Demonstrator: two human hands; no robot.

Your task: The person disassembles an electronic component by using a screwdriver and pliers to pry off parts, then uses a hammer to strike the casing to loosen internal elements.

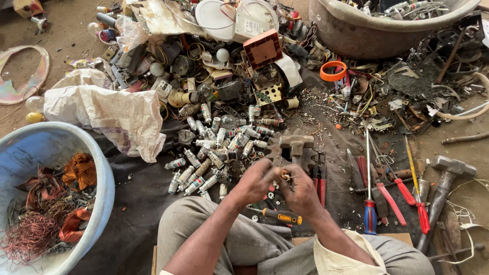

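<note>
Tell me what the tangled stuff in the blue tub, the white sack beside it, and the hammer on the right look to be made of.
Tangled wire in the blue tub: probably bare copper, going by its reddish-orange metallic strands. White sack: likely woven plastic; it shows a fine weave, stiff creases and a slight sheen. Hammer: dull grey metal head, seemingly steel, matte and worn; the handle looks grey too, material unclear.

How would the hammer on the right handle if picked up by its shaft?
The hammer is probably head-heavy: its blocky metal head looks large against the thin shaft, so it would likely tip head-down. It looks rigid, not floppy. The shaft appears worn and dusty, so grip may be fair. Lying flat among the red-handled pliers, it seems unlikely to roll.
</note>
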